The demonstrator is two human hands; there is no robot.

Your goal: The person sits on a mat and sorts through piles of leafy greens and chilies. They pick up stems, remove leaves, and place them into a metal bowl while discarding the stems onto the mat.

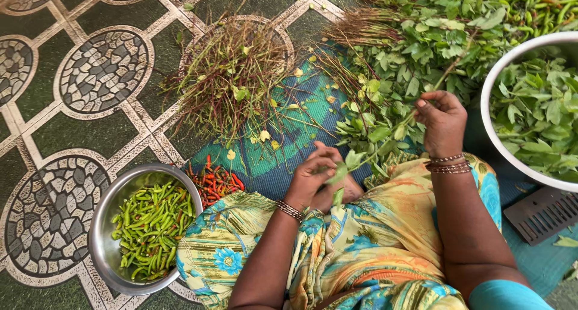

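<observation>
- Right hand [444, 122] raised over the lap, fingers clenched on the upper end of a leafy stalk [385, 147]; holding it high keeps the stem taut and slanted down toward the other hand
- Left hand [313, 176] lower, near the knee, fingertips pinched round the leaves at the stalk's lower end; looks like a stripping grip, leaves pulled off against the pull of the right hand
- Stalk spans between both hands, above the patterned cloth on the lap, touching nothing else that I can tell
- White basin [490, 114] just beside the right hand, full of loose green leaves; likely the drop point for stripped leaves, kept within short reach
- Heap of bare stems [232, 75] lies ahead on the floor, well apart from the basin, so waste stays clear of good leaf
- Unsorted leafy bunches [415, 39] piled ahead of the right hand, feed stock close by
- Steel bowl [99, 225] of green chillies left of the knee, small pile of red chillies [214, 180] beside it; sorted by colour, out of the working zone
</observation>
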